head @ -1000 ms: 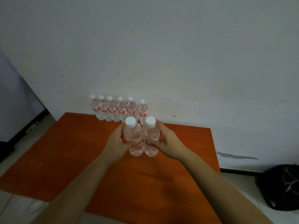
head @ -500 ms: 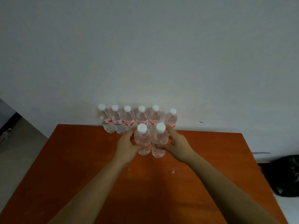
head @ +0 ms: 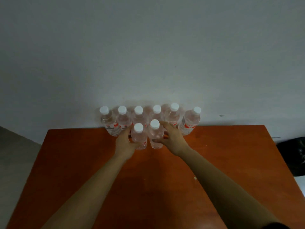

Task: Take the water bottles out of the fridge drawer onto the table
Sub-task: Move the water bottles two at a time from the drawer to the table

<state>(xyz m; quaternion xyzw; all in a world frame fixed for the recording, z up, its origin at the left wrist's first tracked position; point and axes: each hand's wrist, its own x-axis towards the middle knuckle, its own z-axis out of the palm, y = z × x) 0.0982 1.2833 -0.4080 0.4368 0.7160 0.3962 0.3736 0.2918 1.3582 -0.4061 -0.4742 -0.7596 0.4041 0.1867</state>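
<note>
Orange table (head: 79, 162): left hand (head: 124, 144) grasps left front bottle (head: 139, 137), right hand (head: 173, 140) right front bottle (head: 154, 132)

An orange-brown table (head: 74, 171) fills the lower frame, bearing a row of six white-capped water bottles (head: 123, 120) along its far edge at centre, with a left front bottle (head: 139, 138) and right front bottle (head: 155, 134) upright just in front.
</note>
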